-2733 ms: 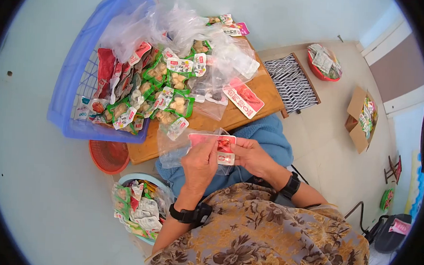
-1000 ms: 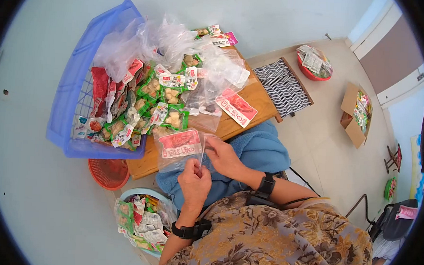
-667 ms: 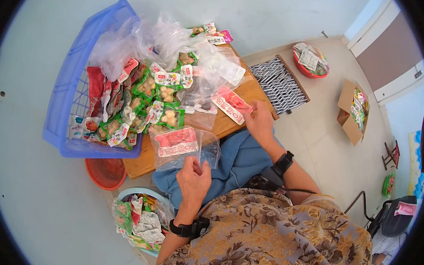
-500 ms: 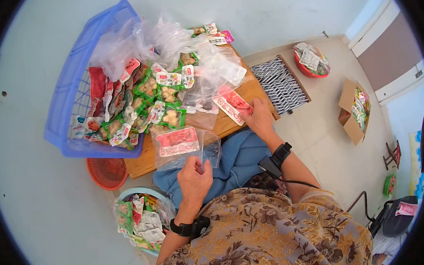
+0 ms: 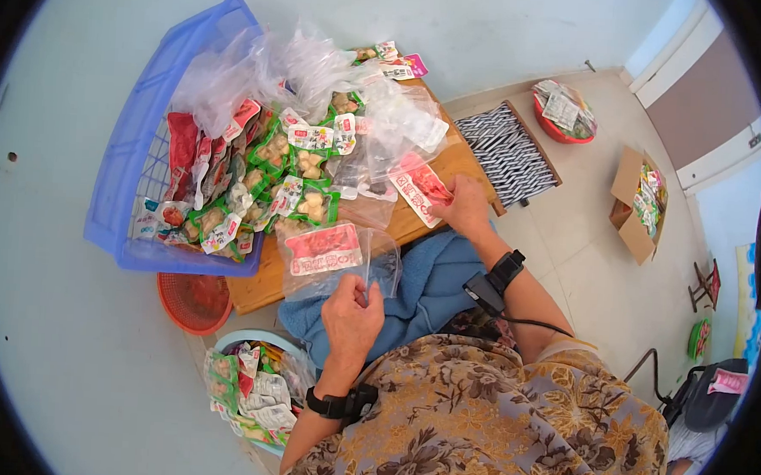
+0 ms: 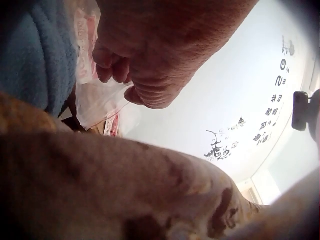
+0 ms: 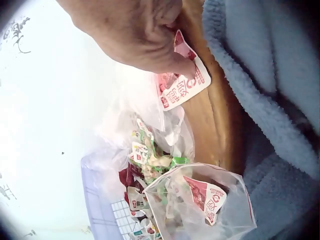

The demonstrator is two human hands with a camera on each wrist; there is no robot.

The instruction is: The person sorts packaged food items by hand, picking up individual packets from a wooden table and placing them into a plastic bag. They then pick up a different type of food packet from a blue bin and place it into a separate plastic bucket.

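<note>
My left hand [image 5: 350,318] pinches the lower edge of a clear plastic bag [image 5: 385,259] over the blue cloth on the lap. A flat red-and-white printed packet [image 5: 322,245] shows through the bag's left part. In the right wrist view, the clear bag [image 7: 234,202] has its mouth spread wide, the printed packet lying inside. Further right, my right hand [image 5: 470,211] grips the edge of a second red-and-white packet [image 5: 416,186] at the table's front edge. Its thumb lies across the printed face in the right wrist view; the other fingers are mostly hidden there.
A blue basket [image 5: 111,215] tilts at the table's left, beside heaped green and red snack packs [image 5: 273,150] and loose clear bags [image 5: 317,58]. Below it stand a red colander [image 5: 189,301] and a pale blue basin [image 5: 229,340]. Blue cloth [image 5: 430,274] drapes over the lap.
Both hands were together at a small red packet and the bag. My right hand has since moved to the table packet, which has turned slightly; my left keeps the bag.
</note>
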